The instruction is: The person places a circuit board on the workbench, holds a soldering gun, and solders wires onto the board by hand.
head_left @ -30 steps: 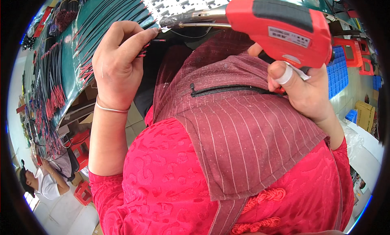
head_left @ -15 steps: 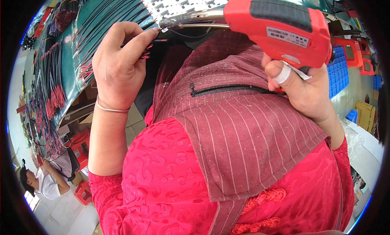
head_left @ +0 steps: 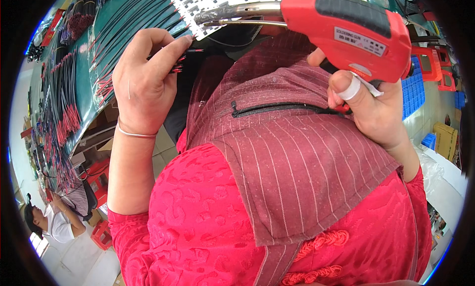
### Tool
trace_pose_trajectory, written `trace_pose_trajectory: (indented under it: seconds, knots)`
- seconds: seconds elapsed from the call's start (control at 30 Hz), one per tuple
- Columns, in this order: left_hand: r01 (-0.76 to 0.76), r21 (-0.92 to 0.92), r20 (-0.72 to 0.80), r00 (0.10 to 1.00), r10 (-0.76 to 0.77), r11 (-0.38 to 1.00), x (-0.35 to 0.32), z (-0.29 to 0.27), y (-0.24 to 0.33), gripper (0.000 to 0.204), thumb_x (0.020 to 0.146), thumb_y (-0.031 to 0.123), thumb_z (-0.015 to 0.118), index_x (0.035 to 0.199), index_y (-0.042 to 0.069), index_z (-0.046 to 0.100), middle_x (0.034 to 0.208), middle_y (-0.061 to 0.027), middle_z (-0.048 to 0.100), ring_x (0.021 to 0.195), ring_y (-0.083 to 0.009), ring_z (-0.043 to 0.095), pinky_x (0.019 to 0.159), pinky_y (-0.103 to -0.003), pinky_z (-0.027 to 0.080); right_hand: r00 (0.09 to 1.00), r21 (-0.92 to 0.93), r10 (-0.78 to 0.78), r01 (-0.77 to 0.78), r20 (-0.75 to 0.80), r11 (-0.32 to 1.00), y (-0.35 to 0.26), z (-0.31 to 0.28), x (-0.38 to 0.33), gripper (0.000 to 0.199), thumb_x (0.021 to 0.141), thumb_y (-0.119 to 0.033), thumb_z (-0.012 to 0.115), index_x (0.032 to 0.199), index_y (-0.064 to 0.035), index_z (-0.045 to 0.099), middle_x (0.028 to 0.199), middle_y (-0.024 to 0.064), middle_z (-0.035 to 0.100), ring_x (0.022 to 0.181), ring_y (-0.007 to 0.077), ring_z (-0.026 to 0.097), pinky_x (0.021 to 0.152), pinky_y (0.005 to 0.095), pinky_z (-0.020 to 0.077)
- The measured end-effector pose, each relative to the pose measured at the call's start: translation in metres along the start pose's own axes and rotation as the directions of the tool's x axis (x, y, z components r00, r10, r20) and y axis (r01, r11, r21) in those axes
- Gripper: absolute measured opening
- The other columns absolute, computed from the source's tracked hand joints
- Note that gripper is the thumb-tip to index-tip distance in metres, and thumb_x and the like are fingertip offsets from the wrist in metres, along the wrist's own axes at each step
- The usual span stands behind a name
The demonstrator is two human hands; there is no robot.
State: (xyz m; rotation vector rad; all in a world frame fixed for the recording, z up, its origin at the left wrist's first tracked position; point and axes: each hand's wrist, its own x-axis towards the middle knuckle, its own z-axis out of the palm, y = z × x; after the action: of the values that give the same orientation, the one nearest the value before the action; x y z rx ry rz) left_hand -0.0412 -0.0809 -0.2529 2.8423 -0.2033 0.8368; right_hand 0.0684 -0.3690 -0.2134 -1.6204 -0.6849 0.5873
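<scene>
The soldering gun [head_left: 346, 36] is smooth red plastic, with a dark grip strip and a long, sooty metal nose. The right hand [head_left: 368, 100] (white tape round its thumb) curls tight round its handle. The left hand [head_left: 148, 71] is pinched closed, holding thin red-tipped wires [head_left: 178, 67]. The gun lies sideways, nose pointing left over the white, holey board [head_left: 213, 3].

Soldering tool [head_left: 346, 29]: in right hand [head_left: 378, 110]
Wires [head_left: 141, 19]: on table [head_left: 87, 44], beyond left hand [head_left: 143, 83]
Slotted sheet [head_left: 217, 0]: right of wires
Wire bundles [head_left: 64, 98]: left of wires
</scene>
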Motion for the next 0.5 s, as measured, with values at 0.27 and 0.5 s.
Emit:
trace_pose_trajectory:
  seconds: [0.27,0.5]
  knots:
    - [-0.011,-0.015,-0.002,1.000,0.011,1.000,0.002,-0.009,-0.003,0.039,0.066,-0.007,0.067,0.102,0.006,0.070,0.089,-0.0074,0.062,0.080,-0.0249,0.062,0.067,-0.034,0.051,0.999,-0.031,-0.035,0.036,0.013,0.999,0.000,-0.004,0.000,0.029,0.095,-0.019,0.064,0.112,0.0042,0.059,0.111,0.0146,0.065,0.066,0.0108,0.055,0.060,0.0251,0.0470]
    - [0.122,-0.165,-0.289,0.943,-0.166,0.979,-0.009,-0.037,-0.024,0.016,0.099,0.001,0.052,0.110,-0.006,0.062,0.087,-0.0093,0.064,0.070,-0.0118,0.059,0.064,-0.025,0.050,0.997,0.056,-0.074,0.075,-0.027,0.996,0.003,-0.005,0.000,0.030,0.097,-0.018,0.060,0.116,0.0042,0.054,0.116,0.0203,0.062,0.066,0.0104,0.053,0.061,0.0278,0.0491]
